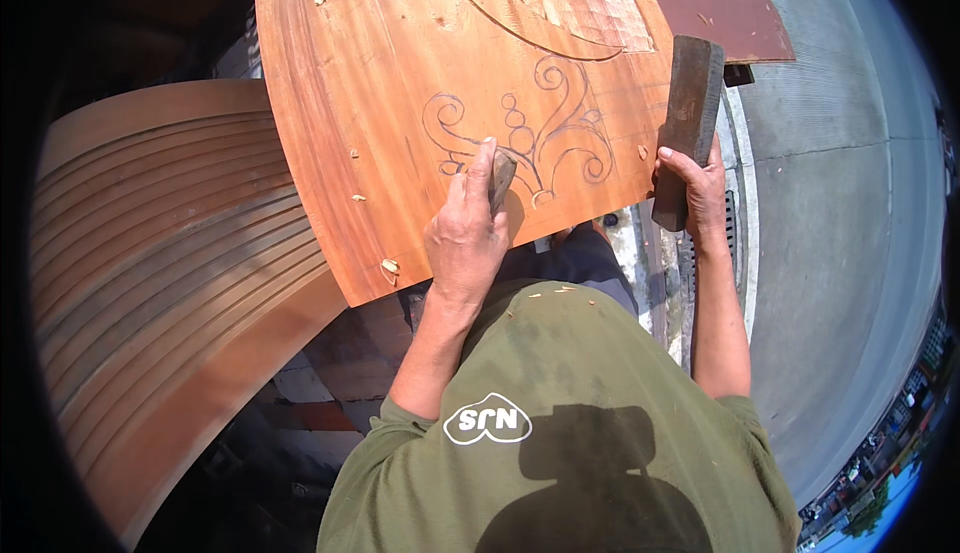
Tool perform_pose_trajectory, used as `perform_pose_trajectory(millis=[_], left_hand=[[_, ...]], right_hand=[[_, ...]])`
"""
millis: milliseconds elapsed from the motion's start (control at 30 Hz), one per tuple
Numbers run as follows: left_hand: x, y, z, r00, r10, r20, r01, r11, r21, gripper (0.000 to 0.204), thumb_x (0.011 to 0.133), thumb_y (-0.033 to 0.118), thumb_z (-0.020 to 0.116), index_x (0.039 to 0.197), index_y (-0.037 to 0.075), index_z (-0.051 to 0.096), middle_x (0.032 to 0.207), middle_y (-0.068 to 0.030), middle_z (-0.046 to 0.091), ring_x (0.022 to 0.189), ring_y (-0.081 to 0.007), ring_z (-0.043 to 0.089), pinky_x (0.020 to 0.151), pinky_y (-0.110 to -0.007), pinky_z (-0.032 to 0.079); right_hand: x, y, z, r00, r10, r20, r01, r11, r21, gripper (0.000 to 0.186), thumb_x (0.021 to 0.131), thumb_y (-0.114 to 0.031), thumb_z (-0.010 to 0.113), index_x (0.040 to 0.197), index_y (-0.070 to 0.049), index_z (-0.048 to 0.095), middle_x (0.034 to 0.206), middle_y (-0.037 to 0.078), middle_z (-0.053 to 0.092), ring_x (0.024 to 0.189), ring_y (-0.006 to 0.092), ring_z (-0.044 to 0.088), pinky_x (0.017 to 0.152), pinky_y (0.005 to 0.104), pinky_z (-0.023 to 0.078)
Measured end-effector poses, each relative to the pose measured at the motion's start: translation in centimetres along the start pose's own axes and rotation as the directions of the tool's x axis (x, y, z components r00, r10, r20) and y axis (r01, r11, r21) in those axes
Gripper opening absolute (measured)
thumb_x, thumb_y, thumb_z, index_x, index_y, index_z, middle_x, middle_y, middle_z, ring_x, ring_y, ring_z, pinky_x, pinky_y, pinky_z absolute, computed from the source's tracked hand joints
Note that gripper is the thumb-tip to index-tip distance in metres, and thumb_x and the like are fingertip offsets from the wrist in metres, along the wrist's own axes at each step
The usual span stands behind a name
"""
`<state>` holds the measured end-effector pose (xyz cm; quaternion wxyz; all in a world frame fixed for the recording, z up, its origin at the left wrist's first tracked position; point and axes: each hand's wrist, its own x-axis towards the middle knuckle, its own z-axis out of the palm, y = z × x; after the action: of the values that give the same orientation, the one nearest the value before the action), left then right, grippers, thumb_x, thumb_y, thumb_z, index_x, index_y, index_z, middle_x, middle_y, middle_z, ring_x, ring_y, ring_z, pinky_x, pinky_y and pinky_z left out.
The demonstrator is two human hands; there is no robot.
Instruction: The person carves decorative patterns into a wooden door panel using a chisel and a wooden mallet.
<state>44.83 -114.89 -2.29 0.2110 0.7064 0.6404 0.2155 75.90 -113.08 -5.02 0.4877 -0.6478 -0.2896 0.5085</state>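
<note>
A reddish-brown wooden board (350, 83) fills the upper middle, with pencilled scrollwork near its lower part, carved grooves higher up and a few loose shavings on it. My left hand (465, 223) is closed on a short tool like a chisel (503, 179), held upright over the drawn scrolls; its working tip is hidden. My right hand (700, 188) grips a long dark wooden block (690, 103) like a mallet, at the board's right edge, apart from the tool in my left hand.
Stacked long wooden panels (160, 173) curve along the left. A maroon board (735, 23) lies behind at the upper right. Grey concrete ground (820, 253) stretches down the right, beside a light strip with a dark grate. My legs show below the board.
</note>
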Motion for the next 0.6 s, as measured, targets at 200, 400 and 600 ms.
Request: perform_pose_trajectory(millis=[200, 400, 600], left_hand=[[0.8, -5.6, -6.3, 0.868, -0.298, -0.398, 0.346, 0.936, 0.055, 0.065, 0.090, 0.007, 0.079, 0.152, 0.014, 0.058, 0.132, -0.0168, 0.075, 0.111, -0.0335, 0.076, 0.092, -0.043, 0.060], [-1.6, -2.0, -8.3, 0.646, -0.493, -0.582, -0.098, 0.703, -0.704, 0.051, 0.109, 0.043, 0.066, 0.140, 0.004, 0.055, 0.081, -0.0023, 0.050, 0.070, -0.0126, 0.056, 0.064, -0.028, 0.053], [-2.6, 6.1, -1.1, 0.493, -0.407, -0.769, -0.343, 0.722, -0.602, 0.063, 0.111, 0.051, 0.056, 0.149, 0.006, 0.031, 0.098, -0.0097, 0.054, 0.083, -0.0202, 0.061, 0.078, -0.039, 0.058]], right_hand=[[0.5, -0.1, -0.7, 0.998, 0.036, 0.052, -0.037, 0.999, 0.017, 0.051, 0.088, -0.017, 0.083, 0.130, -0.009, 0.057, 0.086, 0.005, 0.069, 0.068, 0.0143, 0.069, 0.062, 0.0323, 0.059], [1.1, -0.2, -1.5, 0.990, 0.053, 0.133, -0.060, 0.997, 0.045, 0.050, 0.088, -0.016, 0.082, 0.130, -0.008, 0.056, 0.085, 0.006, 0.069, 0.067, 0.0149, 0.069, 0.061, 0.0333, 0.060], [1.5, 0.0, -1.9, 0.973, 0.013, 0.232, -0.033, 0.996, 0.083, 0.051, 0.090, -0.010, 0.080, 0.134, -0.007, 0.054, 0.087, 0.005, 0.069, 0.068, 0.0146, 0.069, 0.062, 0.0325, 0.060]])
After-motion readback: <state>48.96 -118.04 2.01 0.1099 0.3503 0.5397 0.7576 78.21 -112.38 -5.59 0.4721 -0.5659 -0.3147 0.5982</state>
